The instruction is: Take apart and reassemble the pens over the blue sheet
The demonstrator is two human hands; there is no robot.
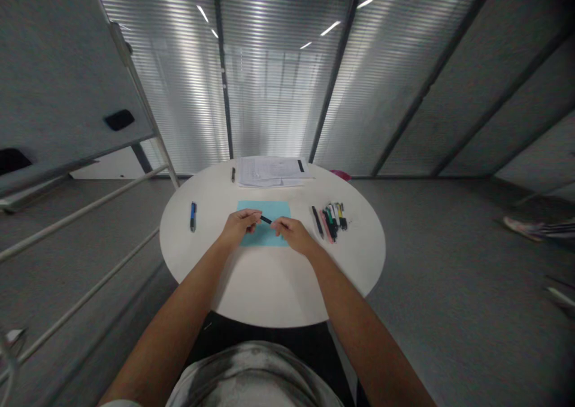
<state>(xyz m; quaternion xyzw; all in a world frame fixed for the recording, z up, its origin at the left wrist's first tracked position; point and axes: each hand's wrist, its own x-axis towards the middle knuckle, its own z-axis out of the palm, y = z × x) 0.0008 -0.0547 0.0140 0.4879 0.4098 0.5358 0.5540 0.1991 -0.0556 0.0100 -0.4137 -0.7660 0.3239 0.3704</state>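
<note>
Between my two hands is a dark, slim pen [266, 219], held over a light blue sheet [265, 239]. The fingers of my left hand [241, 224] pinch its left end. My right hand [291, 232] grips the other end, its fingers closed round it. Parts of the pen are hidden by the fingers, so I cannot tell whether it is capped. The blue sheet lies flat on the white round table [274, 293]. Right of the sheet lies a group of several pens and markers [331, 220] in black, pink, green, white and yellow.
A blue pen [193, 216] lies alone on the table's left side. At the far edge are a stack of printed papers [269, 172] and a small dark pen [233, 175]. A whiteboard stand [148, 111] stands at left. Glass panels with blinds [274, 84] rise behind the table.
</note>
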